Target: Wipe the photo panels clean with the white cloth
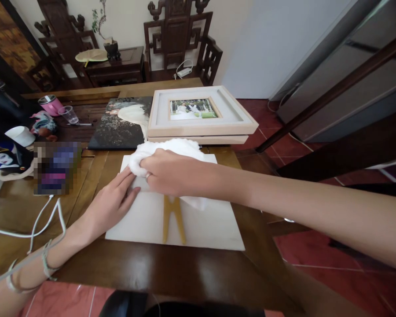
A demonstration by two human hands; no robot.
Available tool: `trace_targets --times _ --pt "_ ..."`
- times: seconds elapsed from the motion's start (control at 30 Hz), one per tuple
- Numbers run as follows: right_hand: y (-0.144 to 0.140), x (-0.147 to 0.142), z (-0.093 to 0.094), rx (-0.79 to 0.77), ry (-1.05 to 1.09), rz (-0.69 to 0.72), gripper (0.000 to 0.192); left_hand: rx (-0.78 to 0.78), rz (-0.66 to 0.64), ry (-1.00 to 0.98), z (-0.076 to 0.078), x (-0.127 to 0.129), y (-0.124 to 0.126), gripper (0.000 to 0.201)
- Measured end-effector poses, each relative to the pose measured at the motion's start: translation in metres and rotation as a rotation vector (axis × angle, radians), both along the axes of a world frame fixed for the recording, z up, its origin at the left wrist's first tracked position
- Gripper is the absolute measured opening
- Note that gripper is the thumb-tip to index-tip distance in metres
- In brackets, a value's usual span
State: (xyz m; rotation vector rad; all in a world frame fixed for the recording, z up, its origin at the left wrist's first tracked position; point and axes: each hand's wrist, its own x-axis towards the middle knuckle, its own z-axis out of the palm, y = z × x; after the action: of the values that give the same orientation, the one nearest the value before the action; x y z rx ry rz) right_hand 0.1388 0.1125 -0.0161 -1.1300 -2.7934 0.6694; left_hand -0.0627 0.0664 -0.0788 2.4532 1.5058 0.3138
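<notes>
- White cloth (171,147) lies bunched on the far edge of a pale frame back (198,222), which rests face down on the wooden tabletop (145,268).
- Right hand (173,174) reaches across from the right and presses on the cloth, its grip closed around a fold of it, fingers curled and a ring showing.
- Left hand (114,200) lies flat on the frame back's near-left part, just beside the cloth, fingers stretched out and close together, pinching nothing; a beaded bracelet (48,264) circles the wrist.
- A yellow wooden stand leg (173,220) runs down the middle of the frame back, from under the right hand towards the near edge.
- Just beyond the frame back, touching the cloth's far side, sits a stack of light wooden picture frames (201,116), the top one showing a small photo.
- Left of that stack, beyond the frame back, a dark printed canvas (119,125) lies flat.
- Far left of the frame back: a pink mug (51,105), a clear plastic cup (69,114), a white cup (21,135) and a blurred patch.
- A white cable (36,226) trails over the tabletop near the left forearm.
- Dark carved chairs (181,39) and a small side table (119,66) stand against the wall well beyond the frame back.
</notes>
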Motion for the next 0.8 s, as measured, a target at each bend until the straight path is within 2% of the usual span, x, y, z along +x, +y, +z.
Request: trace_targets --times 0.13,0.27,0.4,0.47,0.63,0.73,0.8 --pt "-0.009 0.031 0.007 -0.018 -0.076 -0.084 0.016 0.038 -0.009 -0.004 -0.007 -0.005 0.001 0.050" --pt "-0.018 0.062 0.010 -0.061 -0.279 -0.236 0.016 0.044 -0.010 -0.006 -0.011 -0.006 0.001 0.054" --pt "-0.029 0.070 0.010 -0.045 -0.352 -0.239 0.021 0.033 0.015 -0.063 -0.009 -0.003 0.000 0.055" --pt "-0.032 0.060 0.007 0.025 -0.377 -0.163 0.025 0.034 0.053 -0.152 -0.006 -0.001 -0.002 0.056" --pt "-0.035 0.015 -0.014 0.234 -0.365 0.133 0.033 0.071 0.117 -0.378 -0.002 0.001 -0.003 0.057" --pt "-0.037 -0.006 -0.023 0.353 -0.297 0.313 0.033 0.060 0.104 -0.415 -0.001 0.000 -0.002 0.057" --pt "-0.040 -0.012 -0.024 0.380 -0.270 0.419 0.031 0.046 0.096 -0.387 -0.002 0.000 -0.001 0.059"
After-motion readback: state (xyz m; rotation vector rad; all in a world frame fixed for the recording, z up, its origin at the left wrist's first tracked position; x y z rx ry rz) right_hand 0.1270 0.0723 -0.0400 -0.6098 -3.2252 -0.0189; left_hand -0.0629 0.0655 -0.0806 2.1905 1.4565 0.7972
